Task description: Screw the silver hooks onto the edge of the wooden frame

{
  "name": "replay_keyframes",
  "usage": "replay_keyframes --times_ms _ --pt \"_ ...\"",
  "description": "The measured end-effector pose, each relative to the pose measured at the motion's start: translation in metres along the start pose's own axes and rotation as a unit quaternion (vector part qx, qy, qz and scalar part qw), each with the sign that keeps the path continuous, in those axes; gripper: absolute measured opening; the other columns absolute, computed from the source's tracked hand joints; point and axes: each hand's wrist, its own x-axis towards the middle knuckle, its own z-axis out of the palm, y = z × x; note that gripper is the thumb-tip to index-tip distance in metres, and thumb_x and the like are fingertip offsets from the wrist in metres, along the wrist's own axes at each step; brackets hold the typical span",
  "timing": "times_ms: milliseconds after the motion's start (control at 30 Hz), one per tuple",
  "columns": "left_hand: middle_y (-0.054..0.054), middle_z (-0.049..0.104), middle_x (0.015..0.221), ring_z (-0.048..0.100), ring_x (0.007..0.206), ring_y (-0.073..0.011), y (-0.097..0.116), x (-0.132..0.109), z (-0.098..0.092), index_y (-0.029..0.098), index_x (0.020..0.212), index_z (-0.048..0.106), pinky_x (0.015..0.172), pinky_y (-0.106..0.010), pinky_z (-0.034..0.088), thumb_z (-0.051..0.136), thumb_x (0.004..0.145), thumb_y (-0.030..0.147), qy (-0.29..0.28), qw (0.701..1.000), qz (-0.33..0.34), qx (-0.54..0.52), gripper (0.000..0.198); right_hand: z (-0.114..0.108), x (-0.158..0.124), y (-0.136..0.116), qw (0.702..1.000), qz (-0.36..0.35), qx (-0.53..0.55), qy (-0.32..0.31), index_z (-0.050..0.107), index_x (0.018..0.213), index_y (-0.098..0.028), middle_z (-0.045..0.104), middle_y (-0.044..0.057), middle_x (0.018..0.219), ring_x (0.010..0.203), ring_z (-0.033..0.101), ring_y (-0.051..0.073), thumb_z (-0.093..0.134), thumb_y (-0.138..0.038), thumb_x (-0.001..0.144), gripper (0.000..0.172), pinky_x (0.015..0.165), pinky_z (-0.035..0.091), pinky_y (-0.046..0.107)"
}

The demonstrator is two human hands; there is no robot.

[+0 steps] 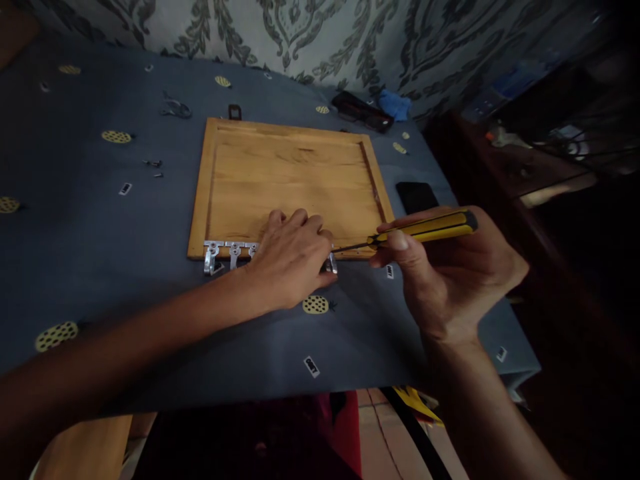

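A wooden framed panel [295, 173] lies flat on the cloth-covered table. Along its near edge sits a row of metal hinges [213, 257], partly hidden under my left hand [293, 257]. That hand rests on the panel's edge with its fingers curled, the thumb and fingers closed about the rightmost hinge [331, 264]. In my right hand [445, 267] is a yellow and black screwdriver [425, 228], gripped by its handle. Its thin shaft points left, and the tip meets the rightmost hinge beside my left fingers; the exact contact is hidden.
Several small screws [154, 164] lie left of the panel. Beyond it are a dark metal piece [235, 112], a clear plastic item [176, 107], dark sunglasses [363, 112] and a blue cloth [395, 105]. A black phone-like object [417, 197] lies to the right, near dark furniture.
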Motion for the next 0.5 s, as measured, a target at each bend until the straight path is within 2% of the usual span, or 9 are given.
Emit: replay_keyframes --times_ms 233,367,500 --pt "-0.012 0.066 0.111 0.056 0.115 -0.0331 -0.0020 0.0001 0.0041 0.015 0.104 0.071 0.095 -0.048 0.040 0.069 0.092 0.046 0.013 1.000 0.007 -0.003 0.034 -0.0036 -0.0013 -0.0024 1.000 0.003 -0.014 -0.005 0.072 0.086 -0.020 0.073 -0.003 0.076 0.050 0.065 0.008 0.079 -0.021 0.085 0.006 0.046 0.050 0.023" --pt "-0.012 0.066 0.109 0.056 0.114 -0.0334 -0.0026 -0.0008 0.0069 0.015 0.102 0.070 0.093 -0.049 0.041 0.070 0.091 0.046 0.027 1.000 0.011 -0.008 0.033 -0.0055 -0.0057 -0.0024 0.999 -0.032 -0.044 -0.004 0.073 0.090 -0.020 0.073 -0.003 0.071 0.056 0.067 0.010 0.077 -0.020 0.086 0.006 0.052 0.050 0.026" --pt "-0.012 0.066 0.110 0.056 0.115 -0.0340 -0.0023 -0.0011 0.0071 0.015 0.103 0.070 0.094 -0.050 0.041 0.070 0.091 0.045 0.020 1.000 0.011 -0.014 0.032 -0.0033 -0.0060 0.0000 0.999 -0.039 -0.024 0.017 0.073 0.089 -0.020 0.074 -0.002 0.072 0.052 0.066 0.011 0.078 -0.020 0.085 0.007 0.048 0.048 0.027"
